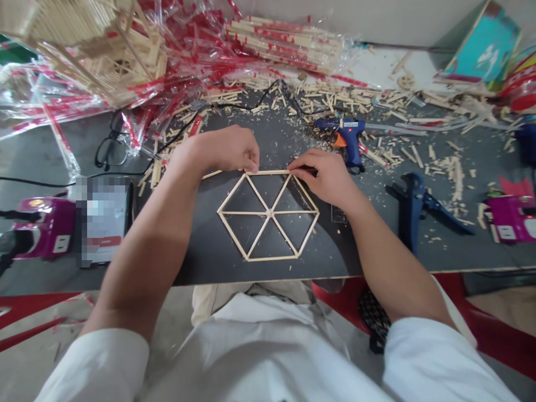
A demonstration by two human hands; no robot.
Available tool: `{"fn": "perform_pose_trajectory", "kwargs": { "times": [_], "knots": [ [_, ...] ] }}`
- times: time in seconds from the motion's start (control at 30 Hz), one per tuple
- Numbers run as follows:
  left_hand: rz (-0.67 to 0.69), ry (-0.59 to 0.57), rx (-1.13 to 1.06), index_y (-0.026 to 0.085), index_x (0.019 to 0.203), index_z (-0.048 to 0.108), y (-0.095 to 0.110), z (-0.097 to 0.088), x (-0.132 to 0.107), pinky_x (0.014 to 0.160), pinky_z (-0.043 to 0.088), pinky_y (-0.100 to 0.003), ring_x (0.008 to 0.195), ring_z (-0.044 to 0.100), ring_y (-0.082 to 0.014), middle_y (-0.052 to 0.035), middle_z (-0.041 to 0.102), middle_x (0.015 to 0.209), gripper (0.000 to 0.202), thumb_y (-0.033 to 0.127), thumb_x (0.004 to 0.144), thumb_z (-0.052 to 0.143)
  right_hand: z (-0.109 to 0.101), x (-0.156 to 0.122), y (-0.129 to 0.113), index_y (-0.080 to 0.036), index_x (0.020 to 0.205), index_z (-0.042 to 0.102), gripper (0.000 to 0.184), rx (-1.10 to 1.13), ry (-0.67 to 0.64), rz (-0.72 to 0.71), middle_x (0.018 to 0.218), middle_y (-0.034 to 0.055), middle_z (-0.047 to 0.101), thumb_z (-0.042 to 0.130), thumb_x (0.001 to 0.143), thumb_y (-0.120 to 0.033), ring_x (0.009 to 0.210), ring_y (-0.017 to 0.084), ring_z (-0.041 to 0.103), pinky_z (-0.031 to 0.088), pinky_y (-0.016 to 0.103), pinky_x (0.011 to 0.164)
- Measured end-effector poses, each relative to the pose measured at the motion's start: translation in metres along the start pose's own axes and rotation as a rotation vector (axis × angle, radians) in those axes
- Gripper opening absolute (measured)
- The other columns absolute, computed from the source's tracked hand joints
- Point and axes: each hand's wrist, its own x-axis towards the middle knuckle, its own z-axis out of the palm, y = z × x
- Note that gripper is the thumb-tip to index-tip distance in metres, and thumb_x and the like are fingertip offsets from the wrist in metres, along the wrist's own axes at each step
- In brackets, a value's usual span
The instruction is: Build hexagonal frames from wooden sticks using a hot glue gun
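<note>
On the dark tabletop lies a flat hexagon frame (270, 213) of thin wooden sticks, its spokes meeting at a central joint. Along its far side runs a wooden stick (270, 172). My left hand (232, 148) is closed, its thumb and finger at the left end of that stick, by the far left corner. At the stick's right end, my right hand (324, 174) pinches near the far right corner. Another stick (212, 175) shows partly from under my left wrist. Beyond my right hand rests a blue hot glue gun (350, 137) with an orange trigger.
Stick offcuts (335, 100) litter the back. Wrapped stick bundles (285, 44) and a wooden stick model (100, 50) stand behind. Blue cutters (414, 206) and a purple power socket (511, 218) lie right; a phone-like device (106, 220), glasses (111, 148) and another purple socket (48, 226) left.
</note>
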Motion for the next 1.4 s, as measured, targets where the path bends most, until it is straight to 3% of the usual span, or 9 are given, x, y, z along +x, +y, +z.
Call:
{"fn": "perform_pose_trajectory", "kwargs": {
  "times": [0.57, 0.9, 1.2, 1.4],
  "knots": [
    [0.034, -0.004, 0.019, 0.020, 0.106, 0.085, -0.003, 0.002, 0.002, 0.089, 0.048, -0.032, 0.094, 0.071, -0.0229, -0.0057, 0.083, 0.100, 0.036, 0.042, 0.087, 0.064, 0.001, 0.000, 0.000, -0.025, 0.102, 0.087, 0.019, -0.023, -0.007, -0.011, 0.103, 0.0085, 0.080, 0.068, 0.103, -0.029, 0.085, 0.023, 0.071, 0.055, 0.040, 0.083],
    [0.007, -0.044, 0.014, 0.021, 0.113, 0.084, -0.002, 0.000, 0.000, 0.096, 0.049, -0.034, 0.101, 0.071, -0.0246, -0.0064, 0.082, 0.109, 0.040, 0.042, 0.089, 0.062, 0.000, 0.000, -0.001, -0.024, 0.103, 0.086, 0.020, -0.022, -0.002, -0.024, 0.103, 0.0088, 0.080, 0.067, 0.103, -0.029, 0.085, 0.024, 0.071, 0.056, 0.041, 0.083],
    [-0.058, -0.036, 0.051, 0.020, 0.104, 0.083, 0.017, -0.001, -0.003, 0.096, 0.048, -0.033, 0.100, 0.072, -0.0241, -0.0048, 0.081, 0.100, 0.031, 0.044, 0.086, 0.072, 0.000, 0.000, -0.002, -0.024, 0.105, 0.086, 0.021, -0.023, -0.020, -0.023, 0.104, 0.0094, 0.080, 0.066, 0.104, -0.030, 0.085, 0.023, 0.071, 0.055, 0.040, 0.083],
    [-0.038, -0.001, 0.059, 0.021, 0.094, 0.083, 0.011, 0.006, 0.004, 0.091, 0.049, -0.035, 0.094, 0.072, -0.0254, -0.0060, 0.080, 0.093, 0.024, 0.041, 0.085, 0.076, -0.006, -0.001, -0.006, -0.022, 0.104, 0.085, 0.021, -0.014, -0.040, 0.027, 0.105, 0.0104, 0.080, 0.066, 0.102, -0.030, 0.084, 0.023, 0.072, 0.057, 0.040, 0.080]
  ]
}}
